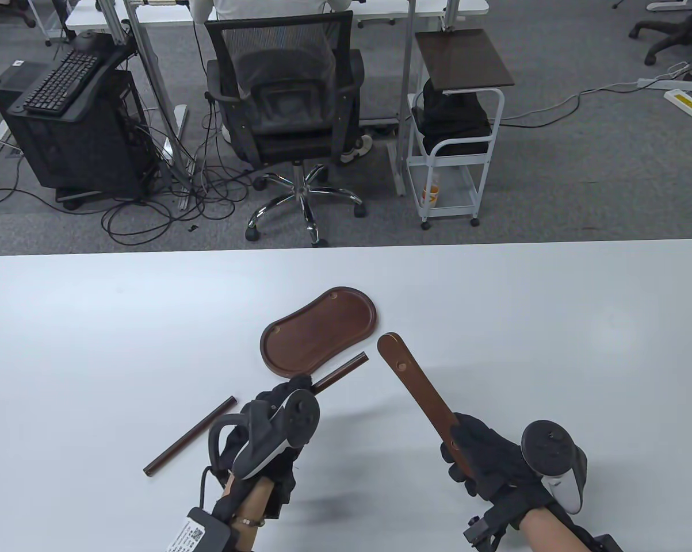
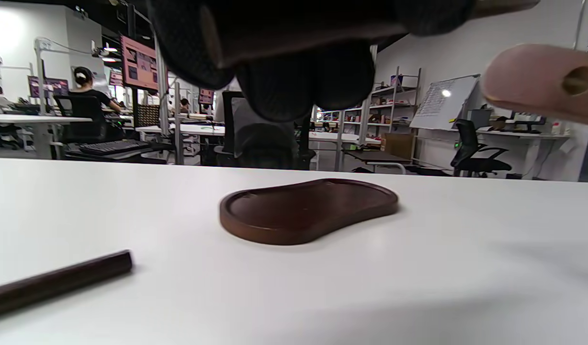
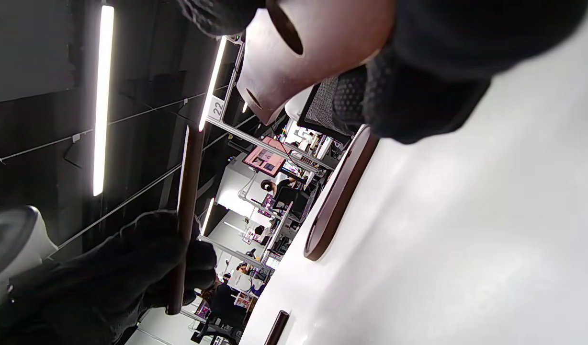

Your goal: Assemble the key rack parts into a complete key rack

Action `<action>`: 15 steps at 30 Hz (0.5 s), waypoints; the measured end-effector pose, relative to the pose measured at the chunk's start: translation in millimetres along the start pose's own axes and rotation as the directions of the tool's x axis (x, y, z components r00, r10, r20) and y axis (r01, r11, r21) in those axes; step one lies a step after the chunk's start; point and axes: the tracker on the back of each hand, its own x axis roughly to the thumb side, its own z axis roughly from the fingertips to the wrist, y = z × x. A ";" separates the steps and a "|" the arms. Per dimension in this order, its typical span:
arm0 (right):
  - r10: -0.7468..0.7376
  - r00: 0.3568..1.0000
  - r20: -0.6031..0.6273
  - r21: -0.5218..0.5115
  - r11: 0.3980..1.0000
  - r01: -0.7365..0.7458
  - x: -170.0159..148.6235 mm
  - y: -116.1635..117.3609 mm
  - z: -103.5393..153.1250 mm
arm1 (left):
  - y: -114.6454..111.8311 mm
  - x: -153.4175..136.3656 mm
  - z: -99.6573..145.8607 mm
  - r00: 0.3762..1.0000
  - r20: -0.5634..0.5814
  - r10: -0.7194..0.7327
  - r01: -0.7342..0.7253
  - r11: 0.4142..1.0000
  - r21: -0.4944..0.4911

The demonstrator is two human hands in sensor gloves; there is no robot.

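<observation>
A dark wooden tray-shaped base [image 1: 317,330] lies flat on the white table [image 1: 92,322]. My left hand [image 1: 297,388] grips a dark wooden rod [image 1: 343,372] at one end; the rod points up-right, just past the base's near edge. My right hand [image 1: 458,443] grips the lower end of a flat wooden bar [image 1: 415,388] with round holes, its free end pointing toward the base. A second rod [image 1: 189,436] lies loose on the table, left of my left hand. The left wrist view shows the base [image 2: 308,208], the loose rod [image 2: 54,282] and the bar's end [image 2: 538,84]. The right wrist view shows the bar [image 3: 318,48], the held rod [image 3: 186,211] and the base [image 3: 342,191].
The table's far edge [image 1: 346,244] runs across the middle of the table view. Beyond it stand an office chair [image 1: 288,103], a computer tower [image 1: 69,126] and a white cart [image 1: 455,132] on the floor.
</observation>
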 end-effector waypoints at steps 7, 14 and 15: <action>-0.012 1.000 -0.005 0.004 1.000 0.012 -0.4 0.0 0.4 | -20.4 20.5 -6.3 0.998 0.062 0.031 -0.029 0.999 -0.032; -0.010 1.000 -0.006 0.015 1.000 0.010 -0.9 1.5 0.3 | -36.6 14.3 -3.7 0.993 0.094 0.076 -0.075 0.997 -0.013; -0.011 1.000 -0.008 0.021 1.000 0.012 -1.0 2.3 0.5 | -37.7 13.3 -2.8 0.991 0.098 0.094 -0.093 0.996 -0.015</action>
